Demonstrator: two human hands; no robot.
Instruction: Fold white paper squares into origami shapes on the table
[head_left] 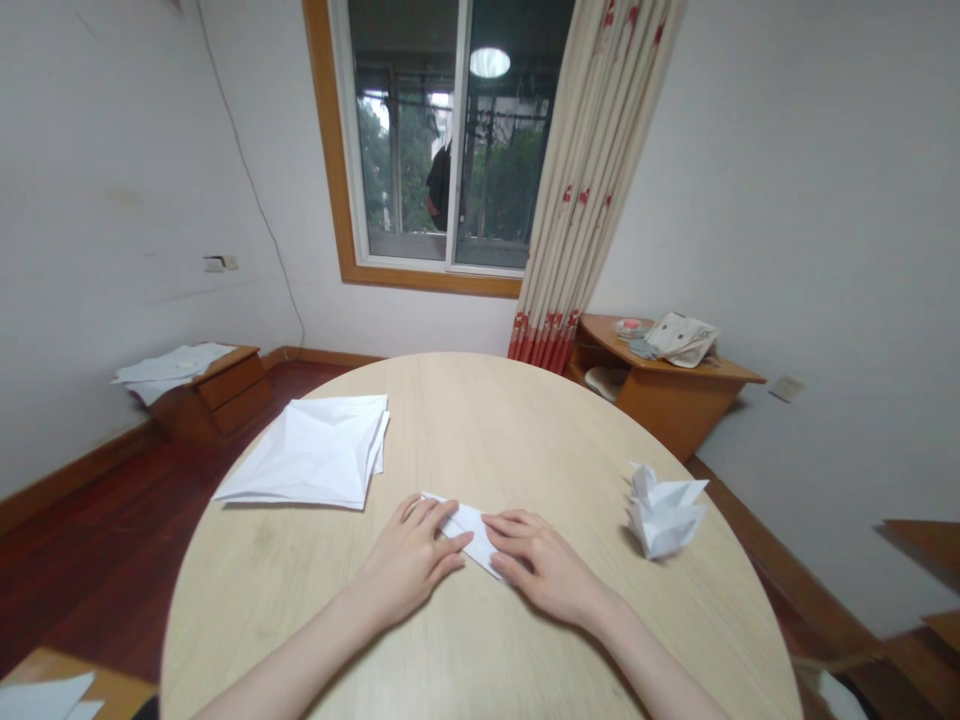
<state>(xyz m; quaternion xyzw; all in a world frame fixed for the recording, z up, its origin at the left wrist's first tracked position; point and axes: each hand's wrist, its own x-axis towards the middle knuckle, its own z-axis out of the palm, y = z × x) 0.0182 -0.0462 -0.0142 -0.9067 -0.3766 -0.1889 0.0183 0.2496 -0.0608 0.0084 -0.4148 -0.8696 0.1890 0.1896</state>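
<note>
A small folded white sheet of paper lies on the round wooden table in front of me. My left hand grips its left end, with the thumb and fingers pressed on the paper. On the other end, the fingers of my right hand hold it against the tabletop. Only the middle strip of the paper shows between the two hands; its ends are partly covered by my fingers.
To the left on the table lies a stack of creased white paper sheets. A folded paper figure with pointed flaps stands at the right. Beyond the table are a low cabinet, a curtain and a corner desk with a bag.
</note>
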